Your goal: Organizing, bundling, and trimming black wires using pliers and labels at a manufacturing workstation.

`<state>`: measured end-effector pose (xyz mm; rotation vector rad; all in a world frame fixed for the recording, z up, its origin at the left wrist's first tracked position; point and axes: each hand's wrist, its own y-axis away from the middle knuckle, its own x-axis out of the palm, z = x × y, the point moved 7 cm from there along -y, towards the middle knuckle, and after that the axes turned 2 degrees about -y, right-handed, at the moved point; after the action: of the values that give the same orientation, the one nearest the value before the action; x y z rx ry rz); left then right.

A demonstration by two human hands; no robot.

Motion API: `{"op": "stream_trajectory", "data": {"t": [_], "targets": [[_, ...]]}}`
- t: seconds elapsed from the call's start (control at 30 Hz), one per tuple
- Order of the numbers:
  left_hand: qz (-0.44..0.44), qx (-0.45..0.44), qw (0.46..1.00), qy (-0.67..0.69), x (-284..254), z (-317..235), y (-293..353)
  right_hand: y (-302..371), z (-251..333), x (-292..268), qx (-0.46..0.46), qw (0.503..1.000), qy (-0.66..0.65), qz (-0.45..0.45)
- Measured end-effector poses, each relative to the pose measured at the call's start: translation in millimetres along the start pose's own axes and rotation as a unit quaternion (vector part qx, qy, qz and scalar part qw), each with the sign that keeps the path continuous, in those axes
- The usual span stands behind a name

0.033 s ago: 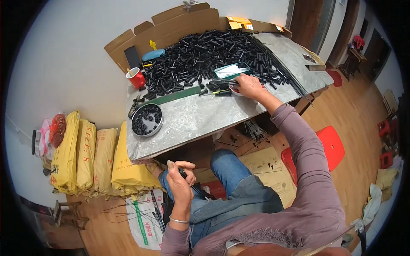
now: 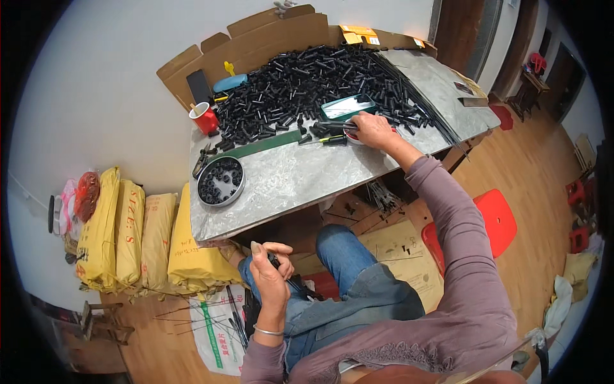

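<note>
Above my lap, my left hand [image 2: 271, 272] is closed around a black part [image 2: 274, 261], mostly hidden by the fingers. My right hand [image 2: 374, 130] reaches to the table, its fingers bent down at a small red-and-white container [image 2: 351, 136]. A dark, narrow tool [image 2: 334, 125] sticks out leftward from those fingers; its kind is not clear. Just behind lies a green tray [image 2: 347, 107] with thin white pieces in it. A screwdriver-like tool with a yellow-green part [image 2: 329, 139] rests left of the container. Beyond spreads a large heap of short black tubes [image 2: 300, 80].
A round tin [image 2: 242, 189] of small black rings stands at the table's [image 2: 288, 173] left front, near pliers [image 2: 201, 157], a green strip [image 2: 262, 145] and a red mug [image 2: 203, 118]. Long black rods [image 2: 425, 105] lie at right. A red stool [image 2: 497, 221] and yellow sacks [image 2: 99, 230] flank me.
</note>
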<state>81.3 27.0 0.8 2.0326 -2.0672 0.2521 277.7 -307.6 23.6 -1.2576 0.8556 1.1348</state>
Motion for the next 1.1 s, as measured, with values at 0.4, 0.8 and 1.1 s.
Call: {"op": "stream_trajectory", "data": {"t": [0.4, 0.8, 1.1], "targets": [[-0.001, 0.005, 1.000, 0.000, 1.1, -1.6, -4.5, -15.6, -3.3, -5.2, 0.048, 0.998, 0.010, 0.035], [-0.001, 0.008, 1.000, 0.012, 0.0, -3.7, -4.5, -15.8, -4.1, -0.6, 0.026, 0.998, 0.015, 0.051], [0.111, 0.037, 0.986, 0.117, 11.3, -12.3, -0.5, -5.4, -3.4, -20.7, 0.135, 0.914, -0.382, 0.025]]}}
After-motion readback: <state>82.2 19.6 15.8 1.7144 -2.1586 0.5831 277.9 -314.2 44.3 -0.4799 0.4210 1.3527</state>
